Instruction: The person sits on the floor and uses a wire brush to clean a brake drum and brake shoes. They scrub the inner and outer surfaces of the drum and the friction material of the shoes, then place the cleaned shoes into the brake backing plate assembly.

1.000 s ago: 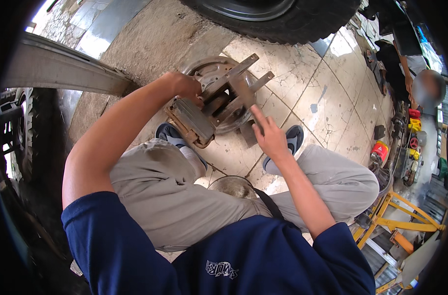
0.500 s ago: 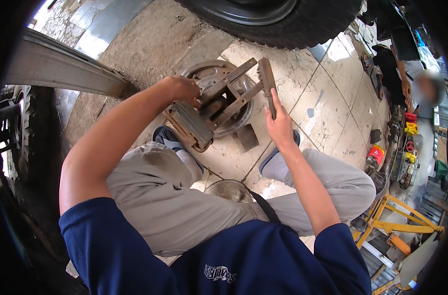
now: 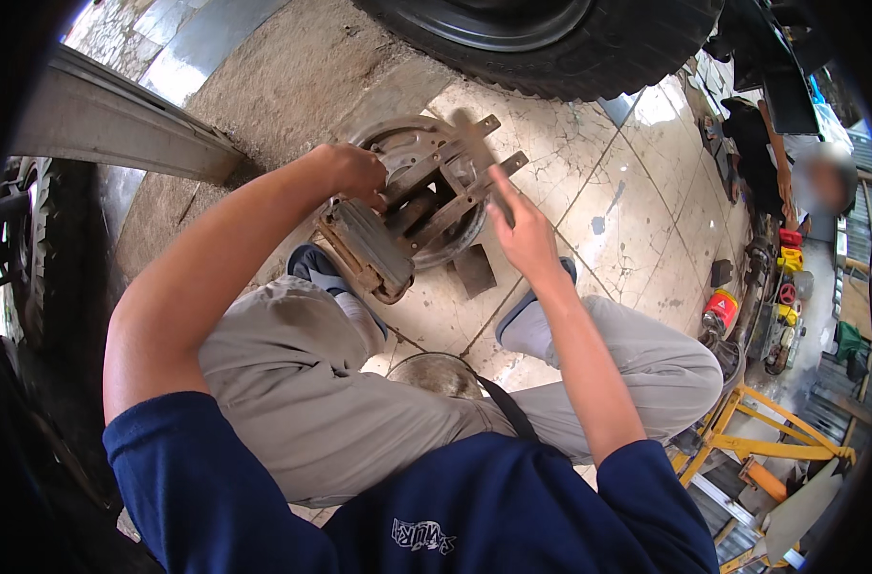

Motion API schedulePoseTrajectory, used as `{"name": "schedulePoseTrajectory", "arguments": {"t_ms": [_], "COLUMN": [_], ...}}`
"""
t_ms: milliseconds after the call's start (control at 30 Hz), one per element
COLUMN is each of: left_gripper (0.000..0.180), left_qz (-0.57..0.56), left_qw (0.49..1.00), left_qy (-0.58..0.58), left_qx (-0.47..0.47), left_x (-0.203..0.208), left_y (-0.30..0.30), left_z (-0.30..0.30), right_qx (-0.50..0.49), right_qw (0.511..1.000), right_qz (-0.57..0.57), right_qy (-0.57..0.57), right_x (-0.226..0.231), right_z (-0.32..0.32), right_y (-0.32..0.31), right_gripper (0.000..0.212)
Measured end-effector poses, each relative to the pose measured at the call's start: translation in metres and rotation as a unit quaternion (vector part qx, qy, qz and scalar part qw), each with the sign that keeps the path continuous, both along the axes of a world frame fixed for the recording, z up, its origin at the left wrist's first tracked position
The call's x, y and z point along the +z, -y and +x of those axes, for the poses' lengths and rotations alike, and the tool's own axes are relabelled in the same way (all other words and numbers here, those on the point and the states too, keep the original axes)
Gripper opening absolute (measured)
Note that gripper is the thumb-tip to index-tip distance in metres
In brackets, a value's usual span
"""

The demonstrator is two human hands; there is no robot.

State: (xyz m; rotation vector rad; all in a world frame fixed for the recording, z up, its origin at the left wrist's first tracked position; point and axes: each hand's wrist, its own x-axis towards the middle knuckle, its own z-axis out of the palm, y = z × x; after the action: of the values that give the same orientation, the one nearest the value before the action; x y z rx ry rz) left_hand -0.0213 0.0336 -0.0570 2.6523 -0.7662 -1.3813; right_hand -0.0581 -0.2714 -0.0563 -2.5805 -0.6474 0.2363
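My left hand (image 3: 357,177) is closed on the edge of a rusty metal bracket (image 3: 450,212), which has two parallel arms with holes and a bulky block at its near end. The bracket rests over a round, dusty metal plate (image 3: 396,134) on the floor. In my right hand (image 3: 524,234) is a wire brush (image 3: 481,148), blurred by motion, its head over the ends of the bracket's arms. The bristles are not clear now. Close to the bracket a dark flat metal piece (image 3: 474,271) lies on the tiles.
A big tyre (image 3: 570,72) stands beyond the work, and a metal post (image 3: 130,124) rises at the left. A round stool (image 3: 436,373) is between my legs. At the right are a red can (image 3: 720,311), a yellow frame (image 3: 771,445) and another person's arm (image 3: 778,153).
My right hand has moved left with the wire brush, from beside the bracket's arms to over their ends. My left hand keeps its grip on the bracket.
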Motion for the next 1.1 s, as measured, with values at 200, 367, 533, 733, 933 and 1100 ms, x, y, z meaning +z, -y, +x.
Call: {"name": "schedulePoseTrajectory", "arguments": {"t_ms": [200,367,533,733,933,1100], "left_gripper": [0.050,0.058,0.050,0.065,0.077,0.073], "left_qz": [0.004,-0.021,0.025,0.034,0.064,0.101], "left_qw": [1.000,1.000,1.000,0.999,0.992,0.987], "left_qy": [0.010,0.017,-0.009,-0.028,-0.100,-0.094], "left_qx": [-0.008,-0.003,-0.017,-0.014,-0.045,-0.079], "left_x": [-0.011,-0.009,-0.007,-0.021,-0.025,-0.027], "left_y": [-0.005,-0.003,0.004,-0.002,0.001,-0.001], "left_z": [0.001,0.002,0.007,0.003,0.012,0.014], "right_qx": [0.070,-0.025,0.034,0.104,-0.042,0.032], "right_qw": [0.994,0.995,0.994,0.991,0.998,0.999], "right_qz": [-0.076,-0.096,-0.095,-0.078,-0.050,-0.034], "right_qy": [0.020,0.033,0.036,0.031,0.025,0.015], "right_x": [0.007,0.002,0.006,0.002,0.002,0.006], "right_z": [0.001,0.012,0.020,0.004,0.030,0.023], "right_y": [-0.014,-0.014,-0.011,-0.019,-0.014,-0.014], "right_gripper": [0.059,0.057,0.059,0.058,0.059,0.056]}}
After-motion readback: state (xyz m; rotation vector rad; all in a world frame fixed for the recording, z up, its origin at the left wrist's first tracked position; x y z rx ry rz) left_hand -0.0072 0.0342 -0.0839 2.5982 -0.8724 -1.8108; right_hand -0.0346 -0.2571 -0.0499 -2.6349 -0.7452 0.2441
